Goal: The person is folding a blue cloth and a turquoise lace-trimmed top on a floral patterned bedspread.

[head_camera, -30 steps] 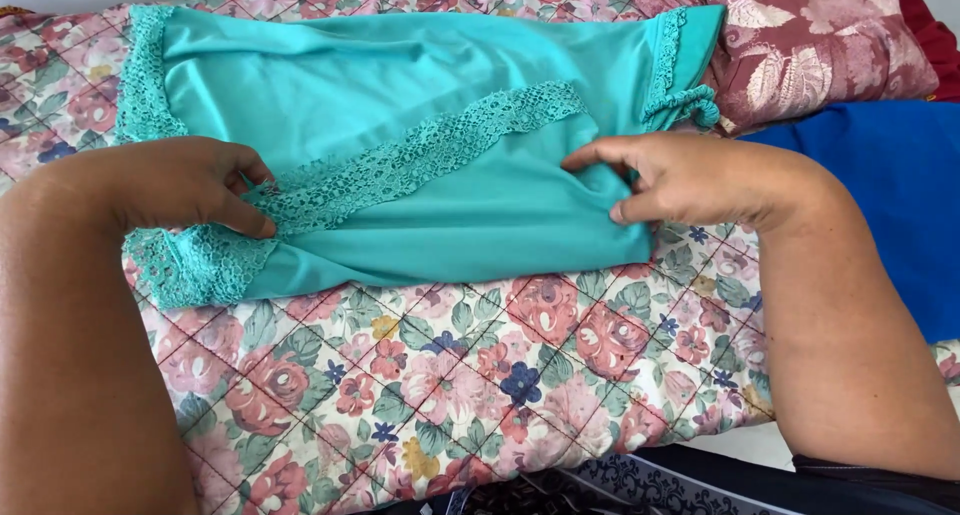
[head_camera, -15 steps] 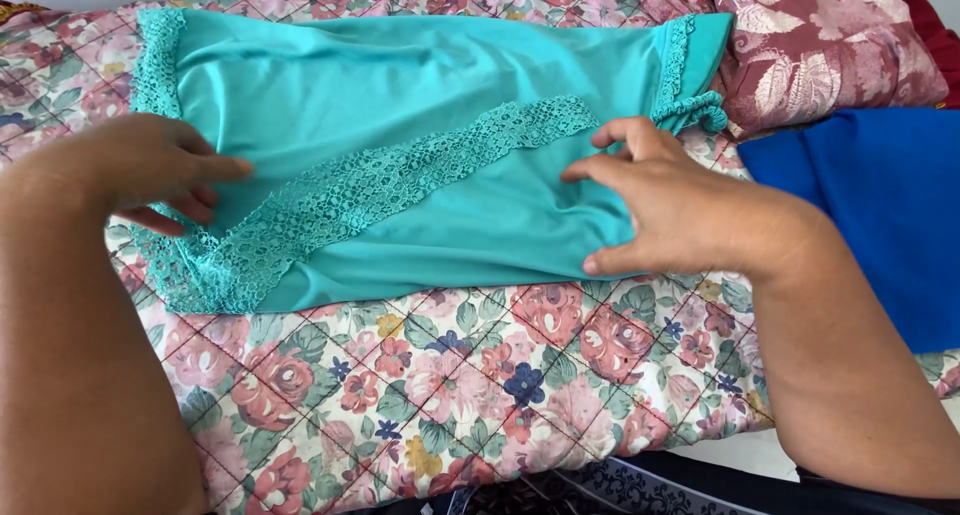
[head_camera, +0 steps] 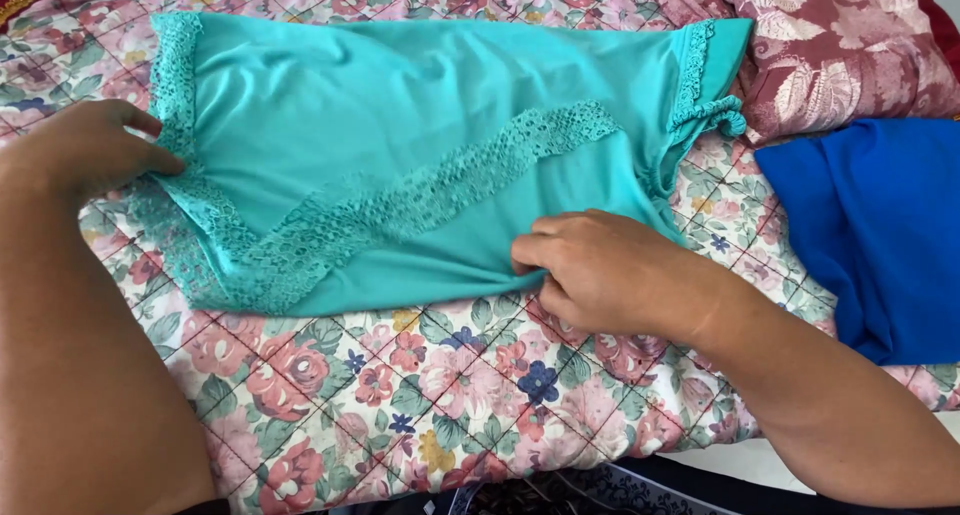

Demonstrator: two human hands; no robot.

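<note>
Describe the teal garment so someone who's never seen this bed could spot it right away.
On the floral quilt covering the bed, look between the two hands: the left hand at its left edge, the right hand gripping its near hem. The teal garment lies flat there. Unlike the plain blue cloth to its right, it has lace trim running diagonally across it.

The garment point(head_camera: 400, 135) lies flat on the quilt point(head_camera: 420, 395), which spreads beneath it and reaches out past its near edge toward me. My left hand point(head_camera: 85, 150) rests at the garment's left edge, touching the lace border there. My right hand point(head_camera: 600, 270) sits on the garment's near edge, right of its middle, its grip closed on a pinch of the fabric. The folded cloth point(head_camera: 880, 225) lies to the right of the garment, apart from it. The pillow point(head_camera: 840, 45) lies behind that cloth, just beside the garment's far right corner.
</note>
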